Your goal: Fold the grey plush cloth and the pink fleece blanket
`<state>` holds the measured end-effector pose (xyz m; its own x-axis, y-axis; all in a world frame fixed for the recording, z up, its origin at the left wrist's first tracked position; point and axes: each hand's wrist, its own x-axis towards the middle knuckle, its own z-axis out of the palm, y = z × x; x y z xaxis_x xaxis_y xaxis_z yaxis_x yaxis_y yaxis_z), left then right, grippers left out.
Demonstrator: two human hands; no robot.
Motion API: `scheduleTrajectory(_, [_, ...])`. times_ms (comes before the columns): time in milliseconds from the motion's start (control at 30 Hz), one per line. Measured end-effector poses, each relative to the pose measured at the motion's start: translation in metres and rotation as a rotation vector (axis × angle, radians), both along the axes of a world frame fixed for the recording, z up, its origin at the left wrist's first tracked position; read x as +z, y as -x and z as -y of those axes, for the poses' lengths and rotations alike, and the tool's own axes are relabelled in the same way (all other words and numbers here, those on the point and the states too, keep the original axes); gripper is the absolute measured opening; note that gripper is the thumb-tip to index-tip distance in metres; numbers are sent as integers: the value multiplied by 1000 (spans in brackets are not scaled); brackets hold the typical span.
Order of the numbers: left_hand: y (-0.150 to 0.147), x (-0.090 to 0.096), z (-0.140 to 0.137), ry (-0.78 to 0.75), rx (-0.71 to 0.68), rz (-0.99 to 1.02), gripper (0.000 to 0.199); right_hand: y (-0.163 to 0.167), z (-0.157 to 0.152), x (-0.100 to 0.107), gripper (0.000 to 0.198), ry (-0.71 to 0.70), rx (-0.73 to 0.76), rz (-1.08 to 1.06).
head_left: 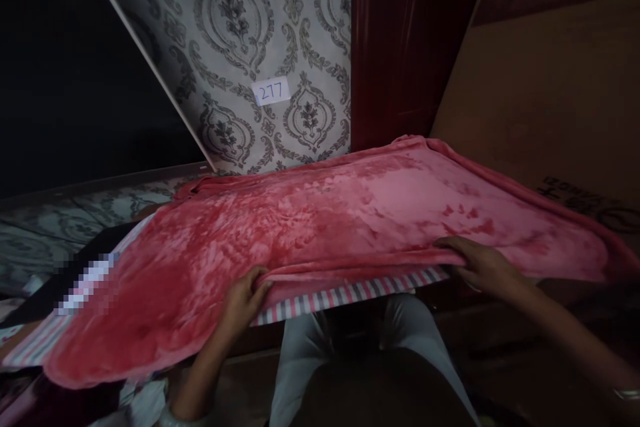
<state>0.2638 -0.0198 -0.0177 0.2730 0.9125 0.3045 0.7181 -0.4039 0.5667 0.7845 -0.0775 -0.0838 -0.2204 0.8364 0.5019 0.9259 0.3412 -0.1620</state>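
Observation:
A plush red and pink blanket lies spread across the surface in front of me, its near edge lifted into a fold. My left hand pinches that edge left of centre, thumb toward me. Farther right, my right hand grips the same edge, with some fingers hidden beneath it. Between the hands, a cloth with pink, grey and white stripes shows below the blanket. More of the striped cloth sticks out at the far left.
A large dark screen stands at the left. Behind the blanket are patterned wallpaper with a paper label "277" and a dark red panel. A big cardboard box stands at the right. My legs are below the near edge.

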Motion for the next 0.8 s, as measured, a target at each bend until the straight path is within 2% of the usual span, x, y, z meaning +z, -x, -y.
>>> scheduleTrajectory(100, [-1,2,-4,24,21,11,35,17,2,11,49,-88,-44,37])
scheduleTrajectory(233, [0,3,-6,40,36,6,36,60,0,14,55,-252,-60,83])
scheduleTrajectory(400, [0,6,-6,19,32,15,36,92,-11,6,68,-275,-8,77])
scheduleTrajectory(567, [6,5,6,-13,-32,-59,30,81,-16,1,53,-240,-27,27])
scheduleTrajectory(700, [24,-11,26,-129,-117,-259,20,63,-5,-1,44,-212,36,31])
scheduleTrajectory(800, [40,-31,38,-315,-193,-443,55,53,6,-6,48,-214,88,6])
